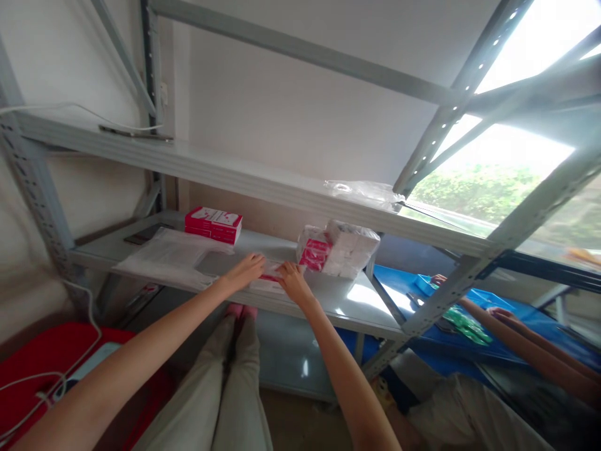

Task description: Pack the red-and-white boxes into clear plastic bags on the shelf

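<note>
While a red seat (47,352) fills the lower left corner with a white cable (96,313) looping over it, the lower shelf (323,297) begins just beyond, its left end closed off by a slotted metal post. Near that end a dark flat object (146,233) lies well back from the front edge. Clear plastic bags (162,254) spread beside it, reaching almost to the front lip and leaving little bare surface there. Behind them, toward the wall, red-and-white boxes (213,225) stand stacked in a neat block.

Next comes the left hand (251,269), its fingers curled together at the left side of a red-and-white packet in clear plastic (268,283), which lies close to the shelf's front edge. The right hand (292,277) bends over the packet's right side, fingertips drawn down onto the plastic; I cannot tell whether either hand truly pinches it. Behind the hands, a bare strip runs back toward the wall.

Just right of the right hand sits a bagged red box (314,252), touching a wrapped white bundle (352,247); in front of both, bare shelf extends to the right-hand post (434,307). Overhead, the upper shelf (235,178) limits the height. Past the post, a co-worker's hands (439,280) are over a blue table (389,275).
</note>
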Demonstrator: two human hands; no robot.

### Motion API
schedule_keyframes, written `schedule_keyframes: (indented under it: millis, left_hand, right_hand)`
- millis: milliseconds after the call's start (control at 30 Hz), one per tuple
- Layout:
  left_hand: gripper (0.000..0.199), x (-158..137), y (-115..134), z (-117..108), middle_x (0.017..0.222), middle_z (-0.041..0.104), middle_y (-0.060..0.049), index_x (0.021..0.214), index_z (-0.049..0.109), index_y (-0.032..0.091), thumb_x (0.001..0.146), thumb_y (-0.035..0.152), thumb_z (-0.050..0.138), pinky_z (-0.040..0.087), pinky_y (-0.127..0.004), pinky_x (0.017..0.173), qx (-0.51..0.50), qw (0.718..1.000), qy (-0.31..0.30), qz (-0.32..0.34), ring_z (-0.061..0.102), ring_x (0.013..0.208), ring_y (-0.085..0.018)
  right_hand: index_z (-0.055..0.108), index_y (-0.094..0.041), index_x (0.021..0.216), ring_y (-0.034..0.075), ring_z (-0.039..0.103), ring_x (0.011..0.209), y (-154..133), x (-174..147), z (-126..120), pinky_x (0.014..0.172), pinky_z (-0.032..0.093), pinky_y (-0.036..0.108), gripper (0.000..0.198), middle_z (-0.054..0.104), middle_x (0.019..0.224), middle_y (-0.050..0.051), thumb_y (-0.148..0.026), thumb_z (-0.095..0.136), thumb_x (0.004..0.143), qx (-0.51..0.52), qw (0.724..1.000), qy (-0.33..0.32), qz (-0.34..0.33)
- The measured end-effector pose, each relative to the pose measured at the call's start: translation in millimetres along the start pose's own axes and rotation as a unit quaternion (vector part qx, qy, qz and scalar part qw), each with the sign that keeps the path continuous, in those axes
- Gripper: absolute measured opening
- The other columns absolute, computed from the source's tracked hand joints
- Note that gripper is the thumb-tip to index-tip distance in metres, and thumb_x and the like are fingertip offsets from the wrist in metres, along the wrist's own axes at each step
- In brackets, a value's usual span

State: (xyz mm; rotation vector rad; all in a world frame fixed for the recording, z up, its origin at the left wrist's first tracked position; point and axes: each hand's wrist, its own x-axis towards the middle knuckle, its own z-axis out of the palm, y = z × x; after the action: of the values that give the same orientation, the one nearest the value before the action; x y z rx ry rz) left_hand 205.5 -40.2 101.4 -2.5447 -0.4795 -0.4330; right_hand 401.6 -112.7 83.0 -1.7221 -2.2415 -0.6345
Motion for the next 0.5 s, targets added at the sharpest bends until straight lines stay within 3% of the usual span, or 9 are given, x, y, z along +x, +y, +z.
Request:
schedule_keyframes:
  millis: [67,133,267,400,500]
  left_hand:
    - [0.023,-1.2,6.5,-7.8,0.113,0.060,-0.011,0.098,0.063,0.014,0.085,0.009,0.045,0.034,-0.037,0.093,-0.008,0.999,0.038,0.033,0.051,0.109,-0.022]
    - [0.023,-1.9,16.0,-13.8,0.111,0.061,-0.010,0.100,0.062,0.014,0.083,0.011,0.047,0.033,-0.037,0.096,-0.023,0.994,0.055,0.093,0.051,0.108,-0.022]
    - [0.018,-5.9,36.0,-16.6,0.107,0.063,-0.010,0.093,0.063,0.016,0.078,0.013,0.052,0.033,-0.035,0.099,-0.076,0.979,0.023,0.190,0.052,0.108,-0.022]
    - [0.024,-13.4,44.1,-9.7,0.100,0.065,-0.011,0.100,0.061,0.018,0.079,0.012,0.050,0.040,-0.033,0.089,-0.177,0.972,-0.054,0.146,0.058,0.098,-0.023]
    - [0.027,-19.7,40.9,-0.8,0.100,0.065,-0.011,0.105,0.058,0.018,0.083,0.011,0.044,0.044,-0.033,0.082,-0.218,0.970,-0.065,0.085,0.062,0.090,-0.022]
  right_hand:
    - [0.058,-0.017,0.116,0.023,0.049,0.105,-3.6,-1.9,1.5,0.095,0.039,0.038,0.029,0.057,0.114,0.011,-0.025,0.055,0.088,0.003,0.999,0.027,-0.025]
    - [0.061,-0.015,0.109,0.023,0.049,0.104,-4.8,-4.2,4.5,0.097,0.038,0.039,0.023,0.059,0.109,0.011,-0.021,0.057,0.087,-0.010,0.998,0.016,-0.065]
    - [0.064,-0.013,0.094,0.023,0.053,0.096,-3.6,-18.3,10.7,0.091,0.042,0.037,0.011,0.062,0.094,0.010,-0.014,0.055,0.086,-0.014,0.994,-0.017,-0.106]
    - [0.065,-0.015,0.092,0.020,0.058,0.088,-7.2,-37.2,11.0,0.088,0.042,0.036,0.021,0.066,0.088,0.008,-0.019,0.044,0.093,0.043,0.992,-0.065,-0.096]
    - [0.067,-0.015,0.091,0.021,0.062,0.084,-10.8,-42.1,5.2,0.085,0.043,0.035,0.029,0.069,0.085,0.010,-0.026,0.040,0.095,0.057,0.992,-0.104,-0.032]
